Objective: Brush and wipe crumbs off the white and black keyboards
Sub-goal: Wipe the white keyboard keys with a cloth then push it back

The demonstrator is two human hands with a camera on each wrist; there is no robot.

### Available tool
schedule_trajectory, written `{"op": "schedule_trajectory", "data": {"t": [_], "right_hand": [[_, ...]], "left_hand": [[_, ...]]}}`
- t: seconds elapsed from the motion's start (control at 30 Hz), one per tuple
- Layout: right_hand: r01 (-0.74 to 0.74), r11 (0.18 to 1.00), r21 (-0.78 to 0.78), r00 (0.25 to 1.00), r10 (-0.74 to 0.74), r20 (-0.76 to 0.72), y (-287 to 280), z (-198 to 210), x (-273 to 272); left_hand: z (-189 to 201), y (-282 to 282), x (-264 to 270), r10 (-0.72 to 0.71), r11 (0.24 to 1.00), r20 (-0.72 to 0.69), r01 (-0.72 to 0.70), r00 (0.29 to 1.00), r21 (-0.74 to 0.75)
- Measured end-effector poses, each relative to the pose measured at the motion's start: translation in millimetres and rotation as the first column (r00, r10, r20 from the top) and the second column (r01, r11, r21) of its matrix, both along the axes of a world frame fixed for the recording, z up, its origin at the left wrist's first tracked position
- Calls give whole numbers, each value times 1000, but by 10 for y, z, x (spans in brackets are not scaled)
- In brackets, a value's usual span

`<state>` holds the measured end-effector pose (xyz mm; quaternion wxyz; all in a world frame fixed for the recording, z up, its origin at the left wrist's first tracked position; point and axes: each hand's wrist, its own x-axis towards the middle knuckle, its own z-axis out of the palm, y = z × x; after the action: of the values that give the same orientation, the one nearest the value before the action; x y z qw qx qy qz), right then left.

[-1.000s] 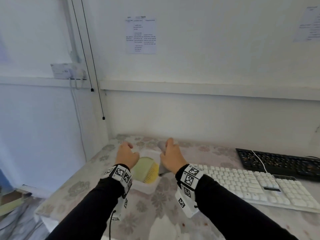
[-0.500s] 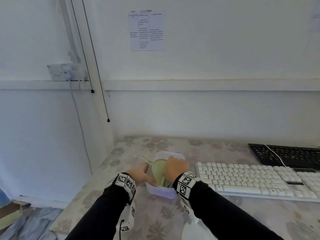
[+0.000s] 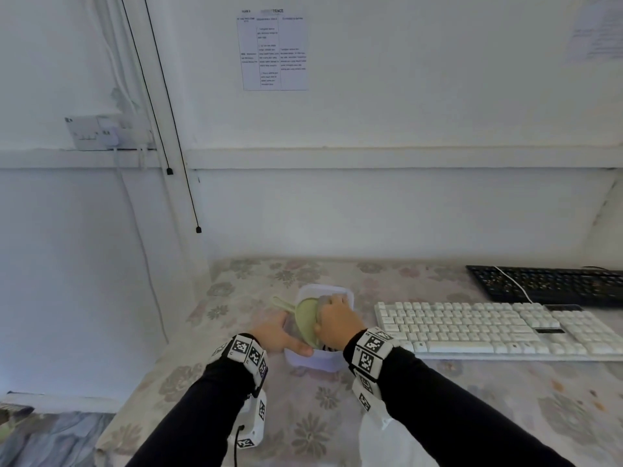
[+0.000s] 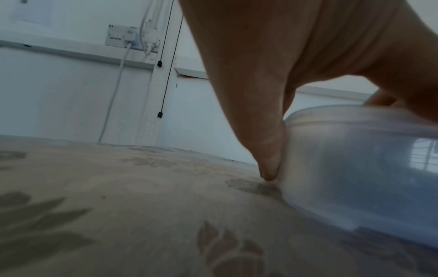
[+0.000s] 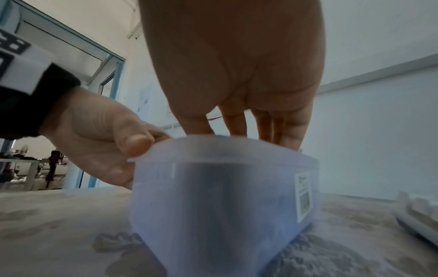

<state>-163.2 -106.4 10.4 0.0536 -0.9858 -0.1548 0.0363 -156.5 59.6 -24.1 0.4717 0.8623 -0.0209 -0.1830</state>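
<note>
Translucent plastic tub [image 3: 315,360] gripped by left hand [image 3: 274,335]; right hand [image 3: 333,320] reaches inside, grasp hidden.

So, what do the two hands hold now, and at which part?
The left hand grips the translucent container at its left wall and rim. The right hand reaches inside it, at a grey cloth; whether it grips cannot be told.

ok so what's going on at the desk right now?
A person is getting cleaning tools out of a translucent plastic tub on the floral tablecloth. The left hand steadies the tub's side, thumb on the rim. The right hand reaches inside beside a green dustpan. The white keyboard and black keyboard lie untouched to the right.
</note>
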Motion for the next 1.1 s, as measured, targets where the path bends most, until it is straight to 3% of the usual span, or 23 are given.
{"op": "schedule_trajectory", "data": {"t": [0.17,0.33,0.4,0.47,0.53,0.6,0.67,0.83,0.9,0.97,1.03,1.1], "right_hand": [[-24,999,33,998,26,-56,-210,44,-56],[-40,947,320,977,104,-184,-445,94,-84],[-30,929,369,968,118,-219,-608,156,-125],[-19,931,364,968,108,-224,-815,207,-158],[20,942,335,972,61,-229,-1077,236,-159],[65,944,322,975,9,-221,-1403,265,-137],[121,935,333,976,-50,-213,-1777,268,-103],[240,924,299,961,-183,-209,-2760,270,-110],[297,915,274,939,-228,-258,-3129,274,-149],[326,910,258,928,-255,-273,-3459,261,-173],[355,914,198,911,-290,-294,-3755,225,-152],[355,930,95,899,-311,-308,-4000,198,-135]], "left_hand": [[-425,140,260,46,996,-58,-50,997,-67],[-162,-56,54,221,969,-116,-232,968,-89],[54,-208,-127,303,940,-155,-321,940,-111],[247,-363,-261,459,872,-137,-475,878,-119],[376,-490,-336,639,768,-7,-638,769,-64],[508,-663,-419,699,711,139,-703,701,-27],[599,-904,-430,683,718,271,-691,679,-81],[681,-1741,-315,504,857,475,-485,721,-173],[628,-2032,-237,397,916,450,-379,800,-136],[478,-2222,-116,261,961,329,-277,908,4],[265,-2276,10,156,954,243,-210,957,215],[60,-2253,126,126,925,171,-178,977,336]]}}
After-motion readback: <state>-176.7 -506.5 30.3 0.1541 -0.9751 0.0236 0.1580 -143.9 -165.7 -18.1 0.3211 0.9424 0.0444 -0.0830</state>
